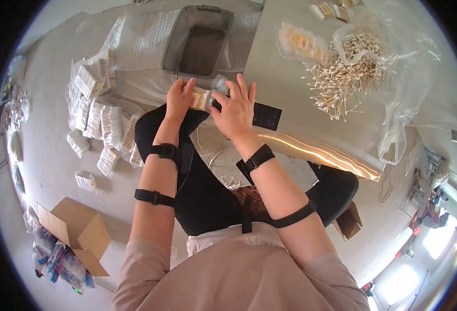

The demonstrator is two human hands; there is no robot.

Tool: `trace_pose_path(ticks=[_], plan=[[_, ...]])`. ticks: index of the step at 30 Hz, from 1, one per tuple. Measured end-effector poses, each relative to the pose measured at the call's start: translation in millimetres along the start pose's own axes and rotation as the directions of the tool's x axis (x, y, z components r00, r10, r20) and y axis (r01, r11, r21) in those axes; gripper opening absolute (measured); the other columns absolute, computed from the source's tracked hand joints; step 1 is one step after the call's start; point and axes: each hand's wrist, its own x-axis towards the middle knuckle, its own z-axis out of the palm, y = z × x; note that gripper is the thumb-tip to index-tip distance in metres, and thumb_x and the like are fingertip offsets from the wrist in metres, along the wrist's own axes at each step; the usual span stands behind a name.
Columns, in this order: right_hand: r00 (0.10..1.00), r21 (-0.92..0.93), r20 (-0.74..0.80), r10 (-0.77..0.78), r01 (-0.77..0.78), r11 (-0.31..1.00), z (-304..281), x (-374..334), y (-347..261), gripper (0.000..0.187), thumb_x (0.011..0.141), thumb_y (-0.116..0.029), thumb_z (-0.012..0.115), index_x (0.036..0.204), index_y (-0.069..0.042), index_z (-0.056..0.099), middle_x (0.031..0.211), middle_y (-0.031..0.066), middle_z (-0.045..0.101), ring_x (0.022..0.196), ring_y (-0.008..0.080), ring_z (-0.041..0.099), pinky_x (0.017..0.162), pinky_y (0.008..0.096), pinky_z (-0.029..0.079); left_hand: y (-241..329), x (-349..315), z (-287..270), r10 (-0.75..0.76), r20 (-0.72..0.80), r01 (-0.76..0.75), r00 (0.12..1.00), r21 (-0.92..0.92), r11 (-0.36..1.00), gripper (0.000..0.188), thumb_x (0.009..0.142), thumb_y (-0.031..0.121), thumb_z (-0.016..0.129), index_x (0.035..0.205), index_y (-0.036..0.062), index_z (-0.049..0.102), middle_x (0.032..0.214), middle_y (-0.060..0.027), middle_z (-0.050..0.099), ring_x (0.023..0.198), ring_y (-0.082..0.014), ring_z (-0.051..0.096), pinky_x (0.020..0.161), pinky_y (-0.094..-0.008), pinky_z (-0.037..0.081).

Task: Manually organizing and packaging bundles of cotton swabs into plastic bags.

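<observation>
A small clear pack of cotton swabs (201, 100) with a yellow label lies between my two hands, above my left knee. My left hand (178, 101) is closed around its left end, thumb on top. At the other end, the thumb and forefinger of my right hand (234, 110) pinch the loose clear plastic, while the other fingers stretch outward. Just beyond the pack stands a grey plastic bin (200, 36), its inside looking bare. A big heap of loose cotton swabs (350, 70) spreads over the table (270, 62) to the right, partly on a clear plastic bag (394, 124).
Many filled swab packs (101, 116) are piled on the floor at left. Printed empty pouches (302, 42) lie by the loose swabs. A black flat device (266, 116) sits at the table's near corner. An opened cardboard box (81, 228) stands lower left.
</observation>
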Motion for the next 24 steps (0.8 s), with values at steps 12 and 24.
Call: trace_pose_path(ticks=[12,24], plan=[[0.998,0.047,-0.059,-0.026,0.029,0.998,-2,-6,6,0.028,0.066,-0.022,0.078,0.093,-0.017,0.07,0.122,0.0124,0.054,0.134,0.0354,0.034,0.112,0.0593,0.018,-4,-2,8,0.013,0.001,-0.013,1.0,0.019,1.0,0.031,0.093,0.03,0.063,0.083,0.0014,0.058,0.063,0.0022,0.05,0.053,-0.0038,0.044,0.048,-0.0232,0.037],[0.995,0.038,-0.075,-0.068,0.071,0.997,-2,-10,11,0.033,0.069,-0.026,0.077,0.1,-0.019,0.069,0.123,0.0111,0.054,0.134,0.0345,0.035,0.111,0.0592,0.019,1,-6,9,-0.037,0.044,0.039,0.998,-0.046,0.998,0.027,0.096,0.033,0.058,0.089,0.0069,0.058,0.069,0.0053,0.051,0.058,-0.0019,0.044,0.051,-0.0196,0.037]])
